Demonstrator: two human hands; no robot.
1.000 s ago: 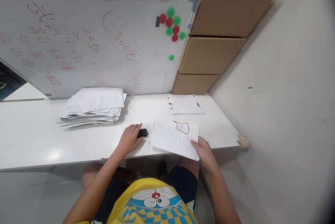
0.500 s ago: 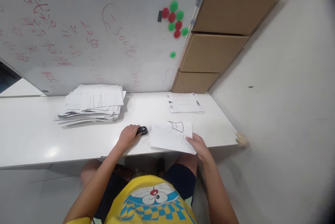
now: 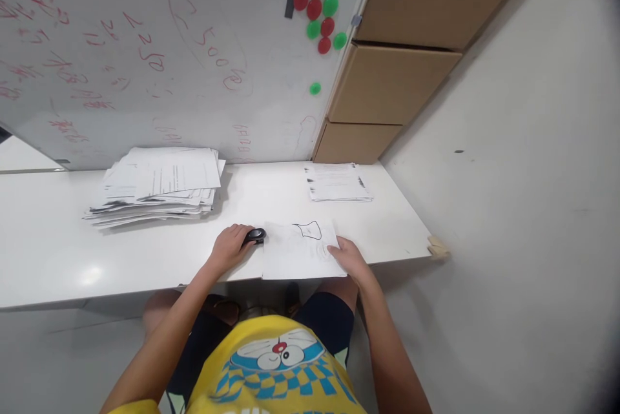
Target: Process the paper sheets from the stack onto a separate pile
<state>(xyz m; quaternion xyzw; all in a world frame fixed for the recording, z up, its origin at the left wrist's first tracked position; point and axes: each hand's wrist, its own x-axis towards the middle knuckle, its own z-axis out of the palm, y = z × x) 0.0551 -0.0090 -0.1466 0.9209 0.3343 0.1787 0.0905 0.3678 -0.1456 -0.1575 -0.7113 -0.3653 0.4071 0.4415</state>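
Note:
My left hand point(image 3: 231, 247) rests on the white table point(image 3: 72, 252), its fingers curled over a small black object point(image 3: 255, 235) that looks like a stamp or stapler. Just right of it lies a white sheet point(image 3: 298, 251) with a black outline drawing near its top. My right hand point(image 3: 347, 258) holds that sheet by its right edge, fingers closed on the paper. The sheet lies flat at the table's front edge.
A thick, untidy stack of papers point(image 3: 155, 185) sits at the back left. A thin stack point(image 3: 336, 181) lies at the back right. Behind stands a whiteboard point(image 3: 145, 46) with red writing and round magnets point(image 3: 320, 10). Stacked cardboard boxes point(image 3: 387, 78) fill the right corner.
My right hand has brought the sheet down and to the left, from tilted over the table edge to flat beside the black object. My left hand stays on that object.

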